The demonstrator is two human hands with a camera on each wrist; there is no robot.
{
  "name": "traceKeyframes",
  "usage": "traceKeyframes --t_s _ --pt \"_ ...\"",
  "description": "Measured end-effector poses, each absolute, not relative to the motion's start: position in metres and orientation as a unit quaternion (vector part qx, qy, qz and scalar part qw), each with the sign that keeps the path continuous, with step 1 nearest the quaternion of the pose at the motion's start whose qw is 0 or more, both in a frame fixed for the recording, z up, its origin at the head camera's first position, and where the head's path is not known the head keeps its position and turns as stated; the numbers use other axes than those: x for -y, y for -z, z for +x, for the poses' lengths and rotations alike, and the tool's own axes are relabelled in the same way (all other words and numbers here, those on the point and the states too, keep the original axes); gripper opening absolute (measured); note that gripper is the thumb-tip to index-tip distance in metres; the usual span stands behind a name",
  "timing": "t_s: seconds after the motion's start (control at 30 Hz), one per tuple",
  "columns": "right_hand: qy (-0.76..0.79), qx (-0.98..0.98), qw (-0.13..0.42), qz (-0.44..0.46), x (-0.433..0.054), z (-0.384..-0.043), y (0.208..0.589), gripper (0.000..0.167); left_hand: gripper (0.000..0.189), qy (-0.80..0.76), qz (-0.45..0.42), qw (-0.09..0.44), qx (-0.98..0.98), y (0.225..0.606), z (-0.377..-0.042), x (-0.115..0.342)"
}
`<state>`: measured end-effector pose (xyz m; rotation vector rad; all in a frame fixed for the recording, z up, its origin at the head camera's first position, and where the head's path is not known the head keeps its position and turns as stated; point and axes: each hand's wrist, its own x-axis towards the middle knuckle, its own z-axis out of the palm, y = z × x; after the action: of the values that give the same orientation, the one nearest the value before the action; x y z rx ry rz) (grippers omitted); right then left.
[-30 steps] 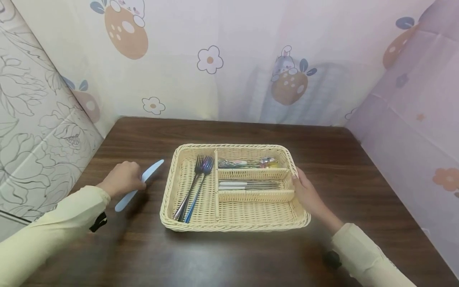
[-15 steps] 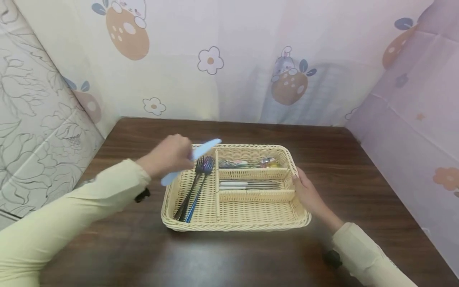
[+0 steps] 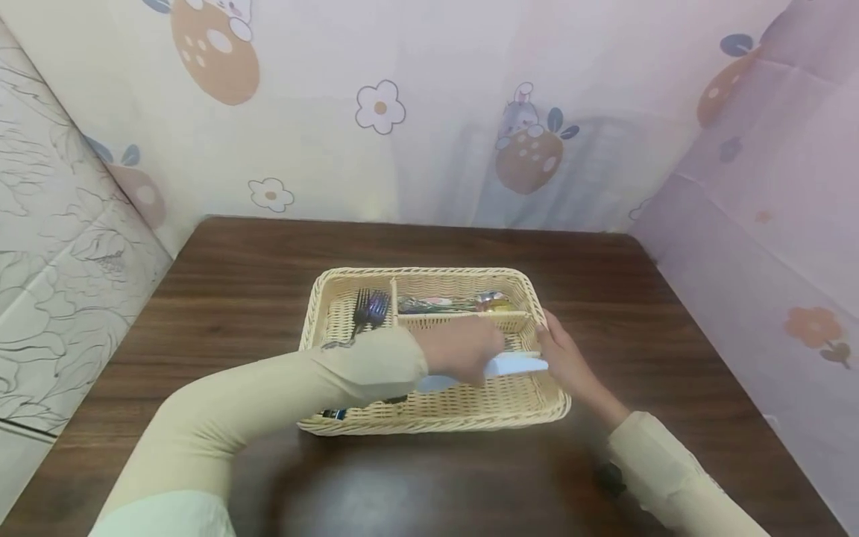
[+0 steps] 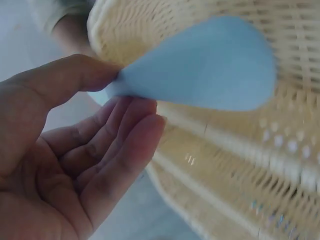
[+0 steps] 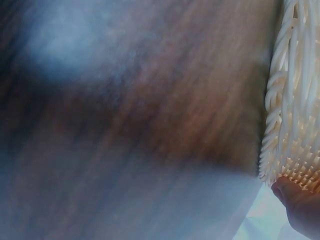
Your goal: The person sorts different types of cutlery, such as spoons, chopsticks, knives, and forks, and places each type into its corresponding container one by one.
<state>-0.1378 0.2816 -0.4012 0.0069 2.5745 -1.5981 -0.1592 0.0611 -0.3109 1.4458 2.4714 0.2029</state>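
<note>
My left hand (image 3: 466, 347) pinches a light-blue plastic knife (image 3: 517, 365) by its middle, over the front right compartment of a cream wicker cutlery basket (image 3: 429, 426). In the left wrist view, thumb and fingertips squeeze the narrow part of the knife, and its broad rounded end (image 4: 210, 65) points away over the weave. My right hand (image 3: 570, 362) grips the basket's right end, thumb at the rim. Dark forks (image 3: 360, 309) lie in the left compartment, partly covered by my left sleeve. Shiny spoons (image 3: 493, 302) fill the back right compartment. The left hand mostly hides the middle compartment.
The basket stands on a dark wooden table (image 3: 255, 291). Printed cloth (image 3: 443, 149) hangs behind the table's back edge, with more cloth at both sides. My left forearm (image 3: 268, 403) crosses over the basket's left part.
My left hand has carried the light-blue knife from the table left of the basket, across the forks, to above the front right compartment. The right hand keeps its grip on the basket.
</note>
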Motion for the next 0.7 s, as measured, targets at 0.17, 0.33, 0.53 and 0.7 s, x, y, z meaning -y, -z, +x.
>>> traceKeyframes --t_s 0.17,0.33,0.53,0.7 --pt "0.532 -0.845 0.054 0.002 -0.279 -0.140 0.403 0.052 0.018 0.000 0.524 0.137 -0.841 0.332 -0.156 -0.079" --pt "0.547 -0.835 0.057 0.007 -0.278 -0.139 0.402 0.052 0.011 0.033 0.543 0.148 -0.826 0.345 -0.153 -0.087" --pt "0.536 -0.842 0.058 -0.006 -0.278 -0.137 0.402 0.052 0.011 0.039 0.539 0.171 -0.824 0.356 -0.150 -0.091" --pt "0.538 -0.841 0.053 -0.005 -0.280 -0.139 0.403 0.053 0.016 0.067 0.532 0.152 -0.830 0.363 -0.149 -0.094"
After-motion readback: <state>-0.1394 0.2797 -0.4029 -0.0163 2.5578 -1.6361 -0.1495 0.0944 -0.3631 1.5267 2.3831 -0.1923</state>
